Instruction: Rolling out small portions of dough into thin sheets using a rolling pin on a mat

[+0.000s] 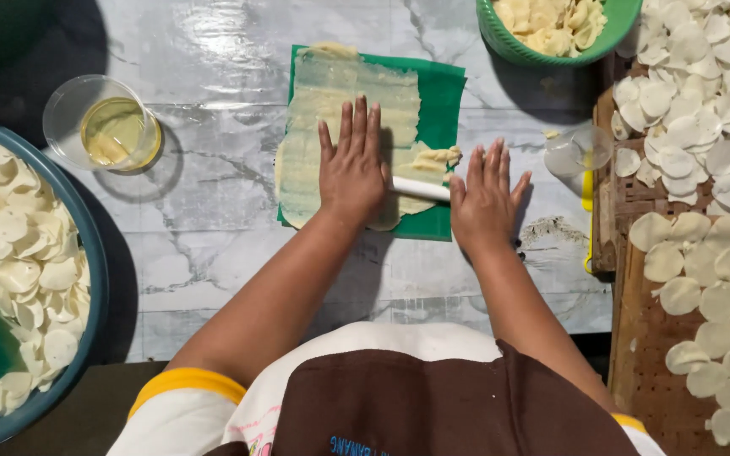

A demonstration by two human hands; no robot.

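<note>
Both hands are lying flat, palms down and fingers spread, on a white rolling pin (420, 188) at the centre of the frame. The left hand (351, 173) is pressing on the pin's left part, over the dough; the right hand (483, 198) is resting on its right end, just past the edge of the mat. Neither hand is curling round the pin: open palms let it turn freely underneath.

The pin is lying across a thin sheet of pale dough (340, 127), which is spread on a green plastic mat (443, 105) (the mat is probably keeping the dough off the marble-patterned tabletop (213, 211)). The dough's lower right corner is bunched up against the pin.

Containers:
- Clear cup (103, 127), upper left: holding a yellowish liquid, likely oil.
- Blue basin (95, 279), left edge: filled with pale round discs (19, 253), with something flat and green lying in it.
- Green bowl (509, 42), top right: holding yellowish lumps, apparently dough pieces.
- Small clear cup (580, 152), right of the mat: contents unclear.
- Woven trays (635, 338), right edge: carrying more discs laid out mostly in single layers, presumably for drying.
</note>
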